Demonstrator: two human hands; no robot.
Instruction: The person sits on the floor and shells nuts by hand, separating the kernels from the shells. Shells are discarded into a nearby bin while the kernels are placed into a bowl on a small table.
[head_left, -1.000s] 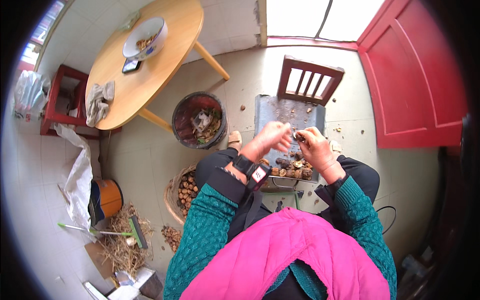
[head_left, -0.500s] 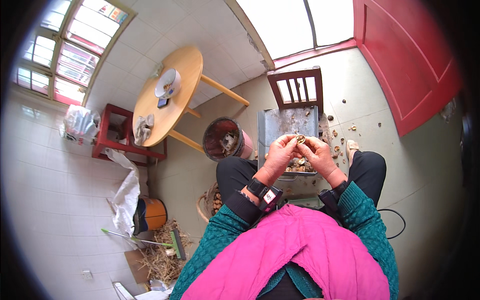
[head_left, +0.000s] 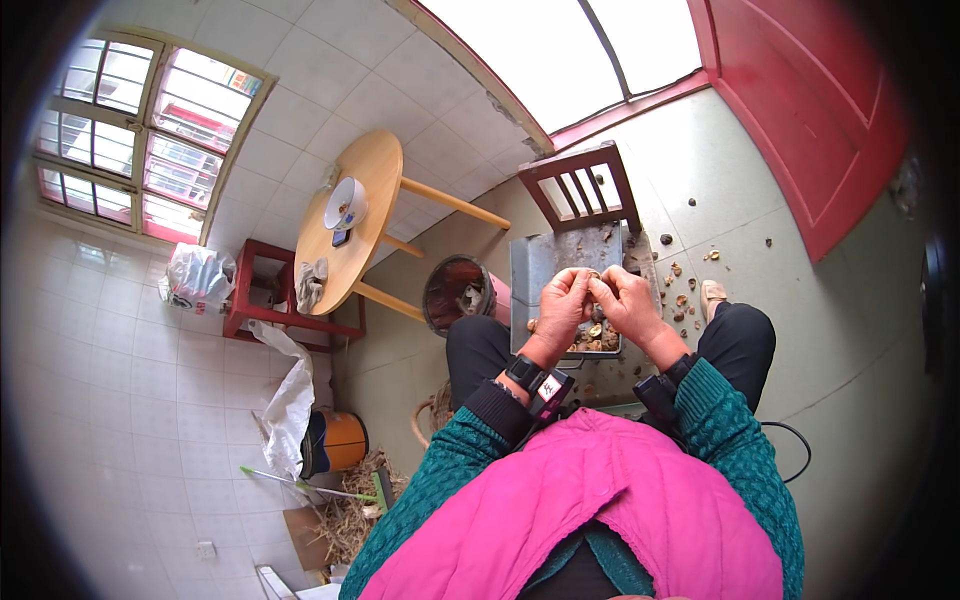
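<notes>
I hold both hands together over the grey metal tray (head_left: 530,270) on the stool before my knees; my left hand (head_left: 563,305) and right hand (head_left: 627,300) pinch one small nut (head_left: 594,282) between their fingertips, so bits fall onto the nut pile (head_left: 596,338). A dark bucket (head_left: 458,292) of shells stands at nine o'clock from the tray, within reach; loose shells (head_left: 682,283) lie at three o'clock.

Dull metal, smooth wood, glossy tile

The tray (head_left: 540,270) is matt grey metal; the round desk (head_left: 370,190) is smooth pale wood; the wall tiles (head_left: 120,380) gleam; the red door (head_left: 800,110) looks painted; the sleeves (head_left: 450,470) are knitted.
</notes>
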